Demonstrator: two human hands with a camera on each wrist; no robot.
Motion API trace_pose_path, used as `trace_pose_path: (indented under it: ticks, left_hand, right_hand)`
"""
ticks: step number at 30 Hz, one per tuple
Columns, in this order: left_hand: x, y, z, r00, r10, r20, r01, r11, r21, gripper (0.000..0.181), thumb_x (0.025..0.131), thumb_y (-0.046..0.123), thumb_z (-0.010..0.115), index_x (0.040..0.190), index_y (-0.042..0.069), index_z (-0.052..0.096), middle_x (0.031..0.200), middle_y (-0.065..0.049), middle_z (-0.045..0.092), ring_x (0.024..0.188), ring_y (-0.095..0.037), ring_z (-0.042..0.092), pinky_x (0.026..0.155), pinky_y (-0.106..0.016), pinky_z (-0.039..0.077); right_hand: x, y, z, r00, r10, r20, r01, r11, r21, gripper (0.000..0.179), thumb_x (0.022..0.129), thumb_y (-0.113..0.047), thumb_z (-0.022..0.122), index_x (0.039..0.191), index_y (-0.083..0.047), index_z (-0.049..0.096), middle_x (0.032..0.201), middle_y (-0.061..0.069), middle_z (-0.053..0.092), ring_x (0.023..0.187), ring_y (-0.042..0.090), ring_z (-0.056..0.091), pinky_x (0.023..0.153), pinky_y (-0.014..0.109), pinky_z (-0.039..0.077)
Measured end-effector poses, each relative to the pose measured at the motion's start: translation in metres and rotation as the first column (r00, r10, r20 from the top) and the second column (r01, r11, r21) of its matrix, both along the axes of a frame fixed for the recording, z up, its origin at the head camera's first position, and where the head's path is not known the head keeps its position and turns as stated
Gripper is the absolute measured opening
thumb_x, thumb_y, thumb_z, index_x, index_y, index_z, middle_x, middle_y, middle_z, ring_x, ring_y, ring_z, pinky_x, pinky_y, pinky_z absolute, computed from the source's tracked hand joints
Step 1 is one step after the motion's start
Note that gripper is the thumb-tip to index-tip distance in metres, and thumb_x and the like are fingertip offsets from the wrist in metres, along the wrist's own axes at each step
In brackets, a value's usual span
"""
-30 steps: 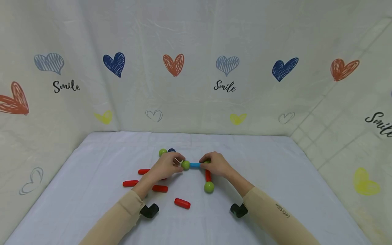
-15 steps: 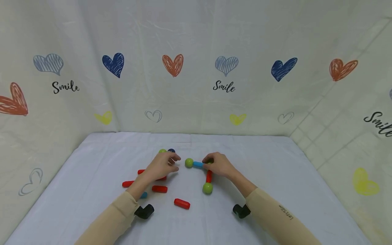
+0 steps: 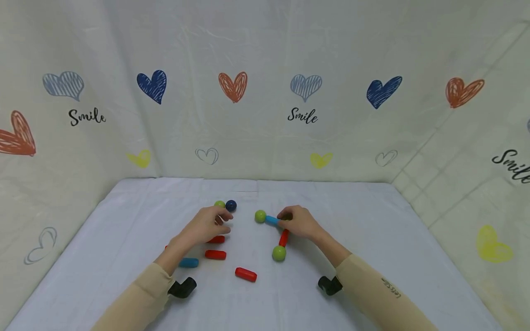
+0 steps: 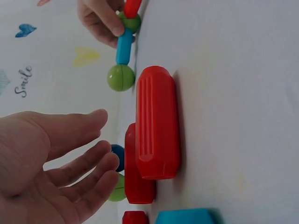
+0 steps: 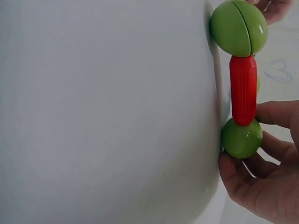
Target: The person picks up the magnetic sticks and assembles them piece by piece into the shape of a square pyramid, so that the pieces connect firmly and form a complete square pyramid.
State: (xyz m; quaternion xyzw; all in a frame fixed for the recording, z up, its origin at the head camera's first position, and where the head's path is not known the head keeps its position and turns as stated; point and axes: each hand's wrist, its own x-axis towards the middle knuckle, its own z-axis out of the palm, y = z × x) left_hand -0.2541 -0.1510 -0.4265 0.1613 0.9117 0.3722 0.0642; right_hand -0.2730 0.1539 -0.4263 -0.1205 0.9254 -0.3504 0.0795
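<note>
A: How do we find the left grip [image 3: 209, 225]?

B: We see its thumb standing apart from loosely bent fingers, with nothing in its grasp; it hangs well to the left of the right grip [image 3: 300, 221].

A: And what do we have in the right one?

B: We have a green corner ball [image 5: 242, 138], pinched between thumb and fingers; a light-blue rod [image 3: 271, 220] leads from it to the left of that grip and ends in a second green ball [image 3: 260, 216]; a red rod [image 3: 283, 237] leads to the grip's near side and ends in a third green ball [image 3: 279, 253].

A: What do we see about the left grip?

B: Just beyond it, a dark blue ball [image 3: 231, 205] beside a loose green ball [image 3: 219, 203]; on its near side, three loose red rods [image 3: 216, 254] and a loose blue rod [image 3: 189, 262]; all lie on the white counter [image 3: 393, 230].
</note>
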Motion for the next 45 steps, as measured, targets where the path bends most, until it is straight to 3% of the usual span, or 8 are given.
trace_pose_path:
  ticks: [8,16,22,32,45]
  left_hand:
    - [0.004,-0.008,0.004,0.997,-0.003,0.075,0.006,0.999,-0.038,0.027,0.089,0.009,0.079,0.115,0.008,0.073,0.099,-0.001,0.067,0.091,-0.020,0.060,0.075,-0.031,0.056]
    - [0.006,-0.017,0.006,0.991,-0.081,0.109,0.089,0.993,-0.071,0.026,0.086,0.010,0.084,0.110,0.008,0.075,0.094,0.001,0.067,0.086,-0.019,0.060,0.073,-0.032,0.056]
    - [0.005,-0.018,0.006,0.986,-0.120,0.112,0.132,0.986,-0.103,0.025,0.084,0.009,0.085,0.108,0.009,0.076,0.093,0.004,0.067,0.088,-0.019,0.060,0.077,-0.033,0.057]
    - [0.007,-0.018,0.002,0.988,-0.114,0.108,0.129,0.982,-0.140,0.021,0.084,0.004,0.084,0.101,0.013,0.075,0.088,0.006,0.066,0.084,-0.018,0.060,0.079,-0.034,0.056]
    - [0.008,-0.015,0.002,0.984,-0.158,0.081,0.169,0.973,-0.155,0.017,0.086,0.000,0.080,0.097,0.012,0.075,0.085,0.005,0.065,0.080,-0.017,0.059,0.076,-0.033,0.056]
  right_hand:
    - [-0.001,0.005,-0.003,1.000,-0.013,0.010,0.013,1.000,0.003,0.018,0.096,-0.012,0.069,0.111,-0.004,0.074,0.097,0.004,0.068,0.086,0.019,0.059,0.078,0.034,0.054]
    - [0.001,0.009,-0.003,1.000,-0.010,0.016,0.010,1.000,-0.005,0.020,0.096,-0.011,0.068,0.113,-0.002,0.072,0.096,0.004,0.067,0.085,0.019,0.059,0.076,0.033,0.054]
    - [0.004,0.010,-0.002,1.000,-0.019,0.025,0.019,1.000,-0.011,0.021,0.095,-0.011,0.068,0.113,-0.001,0.071,0.094,0.005,0.068,0.082,0.019,0.060,0.073,0.032,0.054]
    - [0.006,0.013,-0.001,0.998,-0.030,0.048,0.031,0.999,-0.009,0.026,0.094,-0.012,0.066,0.116,0.000,0.070,0.097,0.007,0.069,0.081,0.019,0.062,0.070,0.032,0.056]
    - [0.013,0.014,-0.001,0.997,-0.054,0.055,0.052,0.998,0.025,0.032,0.093,-0.015,0.067,0.119,0.003,0.067,0.096,0.009,0.068,0.080,0.020,0.062,0.068,0.033,0.055]
